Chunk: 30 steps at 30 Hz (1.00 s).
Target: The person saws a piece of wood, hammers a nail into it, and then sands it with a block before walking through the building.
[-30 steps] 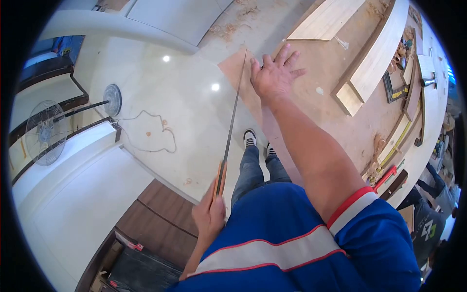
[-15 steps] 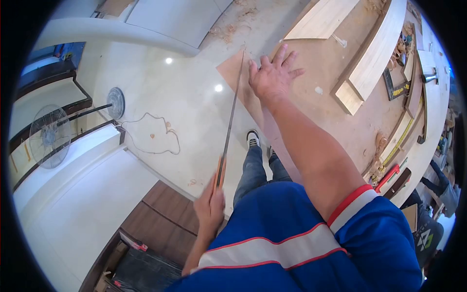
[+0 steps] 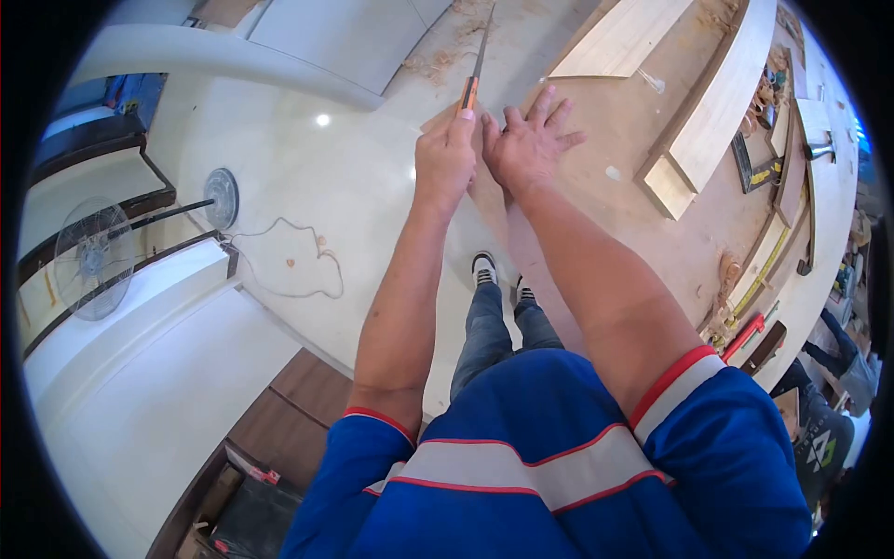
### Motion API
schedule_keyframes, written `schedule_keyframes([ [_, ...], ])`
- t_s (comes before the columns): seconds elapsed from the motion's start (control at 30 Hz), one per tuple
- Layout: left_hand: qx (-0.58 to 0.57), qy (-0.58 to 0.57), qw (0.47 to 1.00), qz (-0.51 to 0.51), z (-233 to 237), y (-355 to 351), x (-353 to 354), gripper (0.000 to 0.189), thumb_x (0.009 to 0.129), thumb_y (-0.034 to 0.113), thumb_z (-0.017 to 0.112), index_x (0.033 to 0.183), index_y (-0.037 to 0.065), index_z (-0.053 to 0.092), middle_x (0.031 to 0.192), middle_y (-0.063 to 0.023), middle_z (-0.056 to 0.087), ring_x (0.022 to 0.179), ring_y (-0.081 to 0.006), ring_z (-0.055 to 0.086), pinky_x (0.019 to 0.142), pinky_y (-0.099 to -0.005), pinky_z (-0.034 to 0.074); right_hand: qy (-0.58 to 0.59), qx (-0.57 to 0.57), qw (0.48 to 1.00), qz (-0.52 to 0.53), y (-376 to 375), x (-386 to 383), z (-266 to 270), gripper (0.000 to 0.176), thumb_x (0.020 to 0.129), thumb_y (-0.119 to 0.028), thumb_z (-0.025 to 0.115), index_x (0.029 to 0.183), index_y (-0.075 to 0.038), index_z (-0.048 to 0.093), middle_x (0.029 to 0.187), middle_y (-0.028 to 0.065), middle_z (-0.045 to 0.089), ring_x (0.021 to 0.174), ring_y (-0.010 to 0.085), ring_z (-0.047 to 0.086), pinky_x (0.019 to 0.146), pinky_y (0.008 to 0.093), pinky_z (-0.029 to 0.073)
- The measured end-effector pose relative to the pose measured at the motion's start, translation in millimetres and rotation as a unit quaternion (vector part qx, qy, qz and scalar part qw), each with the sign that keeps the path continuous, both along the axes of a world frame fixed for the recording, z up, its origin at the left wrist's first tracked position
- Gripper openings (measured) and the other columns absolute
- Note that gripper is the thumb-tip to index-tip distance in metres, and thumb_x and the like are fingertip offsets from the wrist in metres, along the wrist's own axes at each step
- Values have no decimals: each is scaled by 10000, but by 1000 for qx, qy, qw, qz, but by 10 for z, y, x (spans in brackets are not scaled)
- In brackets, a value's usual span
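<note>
My left hand (image 3: 445, 160) is closed around the orange and black handle of a handsaw (image 3: 481, 51), whose thin blade points away from me. Just beside it, my right hand (image 3: 528, 147) lies spread and palm down on a brown sheet (image 3: 489, 200) at the edge of the work table (image 3: 643, 140). The sheet's corner sticks out past the table, mostly behind my left hand. Whether the blade touches the sheet cannot be made out.
Pale curved wooden pieces (image 3: 722, 102) lie on the table, with a black square (image 3: 745, 160), a red-handled tool (image 3: 743, 340) and shavings to the right. A standing fan (image 3: 93, 256) and its cord are at left. Another person's dark shirt (image 3: 824, 452) shows at lower right.
My left hand has moved forward from near my waist to beside my right hand, carrying the saw. The blade now extends beyond the sheet. My right hand stays spread in almost the same place.
</note>
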<state>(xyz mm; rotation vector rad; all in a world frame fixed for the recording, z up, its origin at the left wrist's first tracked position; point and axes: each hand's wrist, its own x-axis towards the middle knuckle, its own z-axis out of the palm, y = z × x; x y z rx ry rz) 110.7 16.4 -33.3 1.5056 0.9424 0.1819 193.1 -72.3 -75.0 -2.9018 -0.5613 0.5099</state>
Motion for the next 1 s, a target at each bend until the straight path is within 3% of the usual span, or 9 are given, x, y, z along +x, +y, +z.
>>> schedule_keyframes([
  [0.1,70,77,994,-14,178,-215,-463,443,1061,357,534,1140,-46,703,757,-166,629,722,-221,607,717,-391,504,-12,15,1000,-1,-9,-7,-37,554,1055,-551,420,1358,-154,659,1730,270,130,1578,556,41,1143,837,74],
  [0.23,10,159,987,31,908,-952,-2054,492,1054,285,552,1432,-22,616,821,-89,660,704,-95,587,646,-279,484,-15,31,999,0,-28,11,-70,551,1052,-554,417,1360,-172,668,1742,247,99,1583,545,6,1142,843,56],
  [0.37,-19,180,981,63,1437,-1238,-2549,469,1048,242,549,1426,-24,627,762,-40,647,654,-69,569,594,-260,462,-6,25,1000,3,-35,1,-81,549,1053,-544,412,1370,-173,664,1739,255,105,1582,548,11,1140,845,60],
  [0.47,265,124,954,-63,261,-832,-1859,480,1069,325,512,1405,13,652,784,-110,664,654,-157,611,633,-312,507,1,13,1000,0,-4,26,-29,547,1052,-541,414,1375,-175,661,1737,261,111,1582,549,18,1139,846,68],
  [0.57,124,94,987,-46,-41,-88,-327,492,1065,401,510,1026,-62,673,828,-279,660,735,-343,680,696,-483,498,-1,5,1000,-3,-55,-4,-25,550,1050,-547,416,1372,-175,662,1736,261,113,1582,549,23,1139,845,74],
  [0.67,113,59,992,-14,-17,-93,-170,511,1059,420,526,1045,-66,684,767,-230,622,712,-253,630,694,-433,497,-14,24,1000,0,-26,-67,-56,549,1047,-550,421,1365,-174,664,1737,259,114,1582,550,27,1141,843,77],
  [0.8,141,152,977,-49,488,-664,-1440,488,1064,382,520,1380,38,658,786,-166,627,709,-184,589,689,-347,504,-13,24,1000,-2,-27,-9,-48,543,1044,-546,428,1367,-177,661,1737,254,123,1582,548,32,1146,838,74],
  [0.93,-11,193,980,50,1412,-1246,-2506,497,1058,281,532,1410,-58,623,862,-72,704,761,-141,627,679,-313,510,-7,15,1000,0,-38,9,-58,535,1045,-541,427,1377,-189,655,1739,248,123,1581,547,36,1146,838,84],
  [1.0,69,196,978,15,1075,-1137,-2312,494,1058,295,535,1405,-43,631,885,-110,727,772,-175,650,706,-331,529,-10,9,1000,4,-24,-1,-58,535,1046,-543,422,1383,-196,652,1740,245,120,1581,546,38,1146,838,87],
])
